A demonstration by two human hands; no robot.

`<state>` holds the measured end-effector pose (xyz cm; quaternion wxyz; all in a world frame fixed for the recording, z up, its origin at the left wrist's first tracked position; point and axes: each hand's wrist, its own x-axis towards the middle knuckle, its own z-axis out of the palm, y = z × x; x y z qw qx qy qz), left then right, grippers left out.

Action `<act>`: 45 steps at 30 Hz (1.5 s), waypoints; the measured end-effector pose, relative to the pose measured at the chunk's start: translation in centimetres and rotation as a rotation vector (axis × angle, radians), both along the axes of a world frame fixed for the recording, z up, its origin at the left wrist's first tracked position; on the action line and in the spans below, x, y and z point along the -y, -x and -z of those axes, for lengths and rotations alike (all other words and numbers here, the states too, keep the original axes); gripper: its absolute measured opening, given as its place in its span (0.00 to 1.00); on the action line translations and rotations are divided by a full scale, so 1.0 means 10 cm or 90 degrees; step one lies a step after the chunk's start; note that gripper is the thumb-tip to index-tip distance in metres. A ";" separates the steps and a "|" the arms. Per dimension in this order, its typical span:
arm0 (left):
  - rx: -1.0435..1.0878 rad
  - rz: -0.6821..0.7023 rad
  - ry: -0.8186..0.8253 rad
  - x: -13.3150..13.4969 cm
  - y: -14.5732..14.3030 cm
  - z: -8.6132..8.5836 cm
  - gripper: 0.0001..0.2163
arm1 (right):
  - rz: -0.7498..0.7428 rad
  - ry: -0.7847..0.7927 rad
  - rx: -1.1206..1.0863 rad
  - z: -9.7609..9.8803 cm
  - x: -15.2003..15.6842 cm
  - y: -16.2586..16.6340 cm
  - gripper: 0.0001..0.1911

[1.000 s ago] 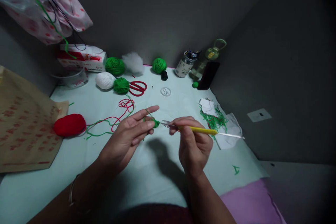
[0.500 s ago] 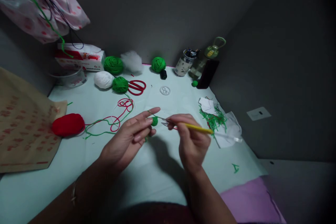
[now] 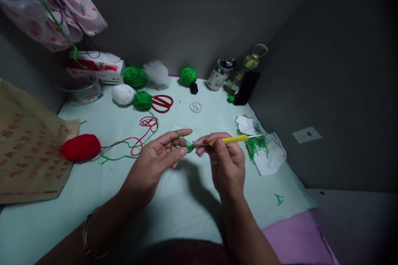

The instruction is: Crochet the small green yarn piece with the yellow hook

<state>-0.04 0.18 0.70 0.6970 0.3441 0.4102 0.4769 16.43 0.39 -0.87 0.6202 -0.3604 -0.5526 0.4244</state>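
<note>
My left hand (image 3: 155, 161) pinches a small piece of green crochet work (image 3: 189, 148) between thumb and fingers. Green yarn (image 3: 183, 136) runs over its raised index finger. In my right hand (image 3: 226, 161) is a crochet hook (image 3: 230, 139) with a yellow grip, held like a pen. The hook's metal tip points left and meets the green piece; the exact stitch is too small to make out. A thin metal shaft sticks out from the hook's other end, to the right.
Red yarn (image 3: 81, 148) lies left by a brown paper bag (image 3: 34, 149). Behind are a white ball (image 3: 123, 94), green balls (image 3: 143, 100), red-handled scissors (image 3: 163, 103) and a pen cup (image 3: 216, 76). A clear ring dish (image 3: 195, 107) sits mid-table; green scraps (image 3: 256, 143) lie right.
My right hand has turned the hook flatter, and its tip now meets the green piece. My left hand has tilted the piece, with the thumb now across its front.
</note>
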 end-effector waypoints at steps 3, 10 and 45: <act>-0.027 -0.008 -0.015 0.01 0.01 0.01 0.17 | 0.015 -0.022 0.034 -0.03 0.05 0.00 0.10; -0.191 -0.093 -0.093 0.03 -0.03 -0.01 0.16 | 0.085 -0.289 0.336 -0.04 0.15 0.03 0.13; 0.072 0.019 0.020 0.02 -0.06 -0.01 0.27 | 0.020 0.013 -0.046 0.03 0.00 0.07 0.09</act>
